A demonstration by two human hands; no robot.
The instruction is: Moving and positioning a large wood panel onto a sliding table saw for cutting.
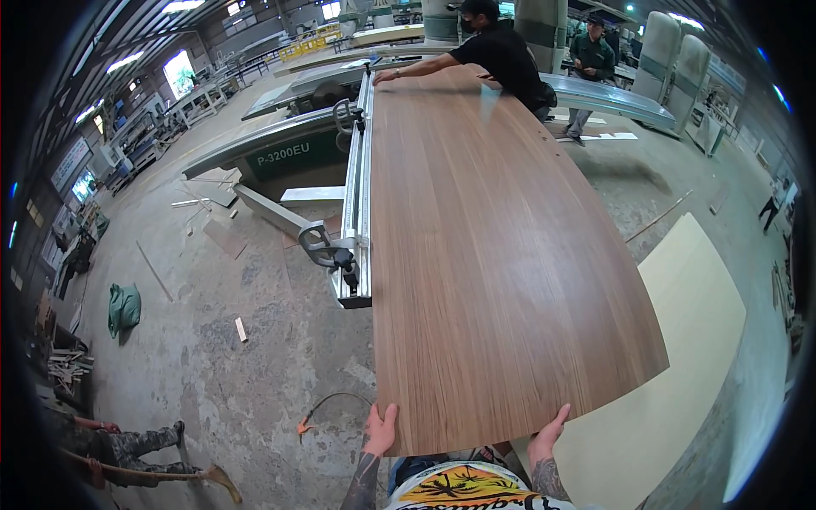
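Observation:
A large wood-grain board (501, 255) stretches from my body to the far end of the saw. My left hand (381, 429) grips its near left corner, thumb on top and the other fingers mostly hidden by the edge. My right hand (546, 438) holds the near edge further right, thumb also on top, fingers underneath out of sight. The board's left side lies along the aluminium rail (363, 195) of a sliding table saw. At the far end a co-worker in black (501, 51) leans over the board, one arm stretched to the rail.
A pale sheet (680, 314) lies low at the right, partly under the board. A black clamp with a grey handle (319, 245) sits on the rail's near end. Left are a green sack (124, 308), scraps and a person with a broom (223, 482). Another person (592, 64) stands far right.

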